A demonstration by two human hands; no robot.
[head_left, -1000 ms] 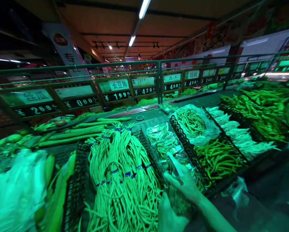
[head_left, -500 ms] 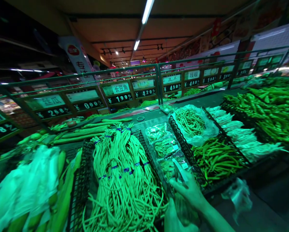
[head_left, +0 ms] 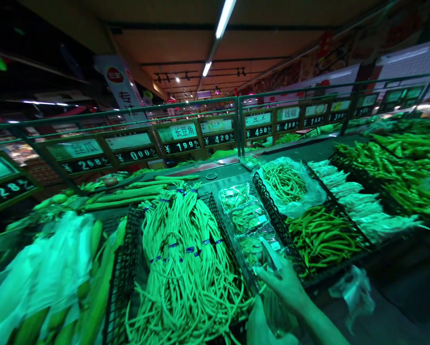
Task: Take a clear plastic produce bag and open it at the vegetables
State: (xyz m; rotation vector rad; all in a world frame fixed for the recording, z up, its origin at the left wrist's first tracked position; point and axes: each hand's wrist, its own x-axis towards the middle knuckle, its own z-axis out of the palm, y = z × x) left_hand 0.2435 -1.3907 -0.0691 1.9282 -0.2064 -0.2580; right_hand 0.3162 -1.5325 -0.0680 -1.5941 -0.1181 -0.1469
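My right hand point(head_left: 285, 282) reaches in from the lower right over a column of film-wrapped trays of green vegetables point(head_left: 249, 218). Its index finger lies stretched along the nearest wrapped tray point(head_left: 253, 249), and the thumb is apart from it. At the bottom edge is my left hand point(head_left: 263, 326), partly cut off and with its fingers hard to make out. It appears closed on a thin clear plastic bag point(head_left: 277, 309), which hangs just below my right hand. What the bag contains is unclear. Left of both hands lie long beans point(head_left: 186, 282) bundled with blue ties.
Black crates point(head_left: 118, 282) divide the sloping display. Bagged gourds point(head_left: 57, 268) lie at left; green peppers point(head_left: 322, 235) and beans in a bag point(head_left: 285, 182) at right. A loose plastic bag point(head_left: 355, 292) hangs off the front edge. Price signs point(head_left: 181, 136) line the rail behind.
The view has shifted slightly, so the display sits a little farther right. Both hands keep nearly the same place by the wrapped trays, and the trays have not moved.
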